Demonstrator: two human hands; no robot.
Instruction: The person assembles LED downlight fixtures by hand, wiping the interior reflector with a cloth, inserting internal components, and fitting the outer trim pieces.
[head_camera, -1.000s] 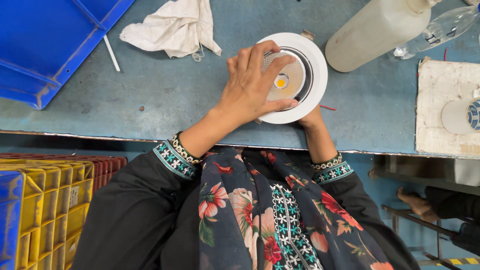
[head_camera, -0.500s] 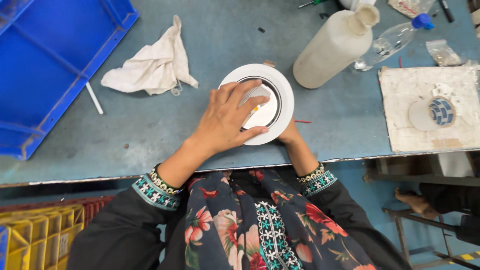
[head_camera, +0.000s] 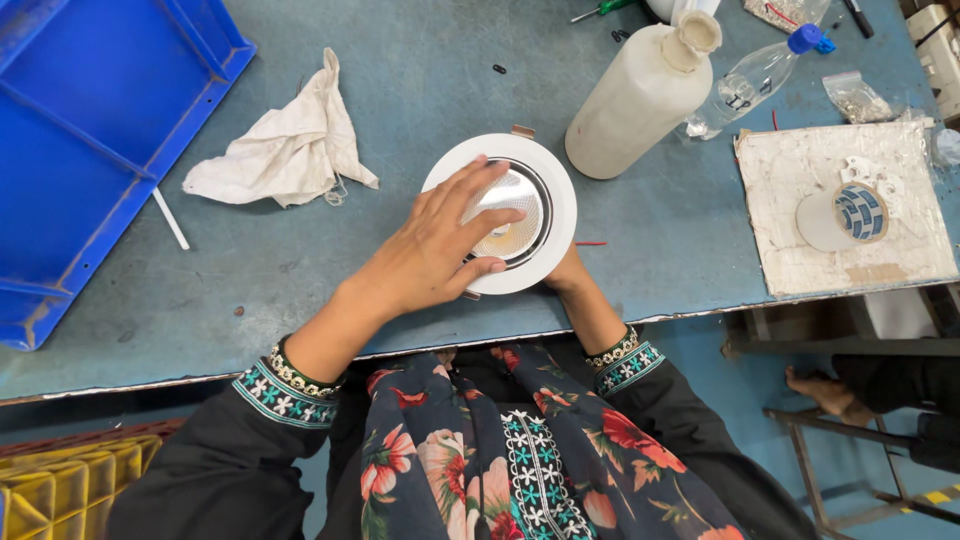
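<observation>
**Round white lamp under both hands**

A round white lamp (head_camera: 535, 190) lies near the front edge of the blue-grey worktop (head_camera: 400, 90), face up. Its wide flat rim is plain white. Inside sits a dark ring, then a shiny ribbed bowl with a warm yellow glow at the centre. A small metal clip sticks out at the far rim; another shows at the near rim, below the fingers.

Left hand (head_camera: 435, 245) lies flat and spread on top of the lamp, fingers reaching over the rim and across the bowl, pressing rather than gripping. Right hand (head_camera: 565, 272) is tucked under the lamp's near right edge; only its heel and wrist show, so whether it grasps the lamp I cannot tell.

Around it: a crumpled white cloth (head_camera: 285, 150) to the left, a thin white stick (head_camera: 170, 217) beside that, and a blue tray (head_camera: 90, 130) at far left. A cream plastic bottle (head_camera: 640, 95) stands just beyond the lamp on the right, a clear bottle with a blue cap (head_camera: 755, 75) lying behind it. A worn white board (head_camera: 830, 215) at right carries a tape roll (head_camera: 850, 213).
</observation>
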